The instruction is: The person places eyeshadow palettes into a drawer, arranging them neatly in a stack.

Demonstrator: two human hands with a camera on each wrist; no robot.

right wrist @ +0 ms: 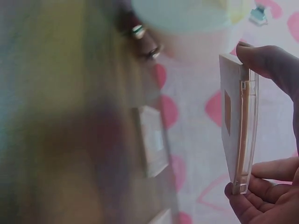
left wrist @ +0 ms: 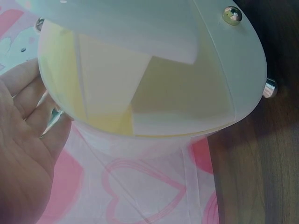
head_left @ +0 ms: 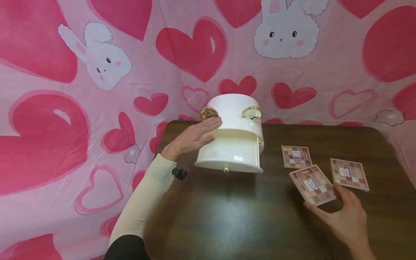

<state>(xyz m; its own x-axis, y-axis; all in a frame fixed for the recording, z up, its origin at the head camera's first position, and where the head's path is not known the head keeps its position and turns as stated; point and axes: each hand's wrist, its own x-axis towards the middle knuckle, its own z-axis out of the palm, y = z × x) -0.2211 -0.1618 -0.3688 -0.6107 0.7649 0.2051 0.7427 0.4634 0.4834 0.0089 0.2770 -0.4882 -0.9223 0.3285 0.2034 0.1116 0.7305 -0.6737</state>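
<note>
A white rounded storage box (head_left: 232, 104) with gold-rimmed oval fittings stands at the back of the table. Its drawer (head_left: 229, 167), with a small gold knob, is pulled out toward me. My left hand (head_left: 194, 139) lies with straight fingers against the box's left front, just above the drawer; in the left wrist view the fingers (left wrist: 58, 133) touch the rim. My right hand (head_left: 349, 218) pinches a square eyeshadow palette (head_left: 312, 185) by its edges, thumb on one side and fingers on the other. The right wrist view shows this palette (right wrist: 236, 121) edge-on, with a clear lid.
Two more eyeshadow palettes lie on the table to the right of the box: one (head_left: 296, 157) behind the held palette, the other (head_left: 349, 174) to its right. A pink cloth (head_left: 191, 54) with hearts and rabbits hangs behind the dark wooden table (head_left: 211, 220).
</note>
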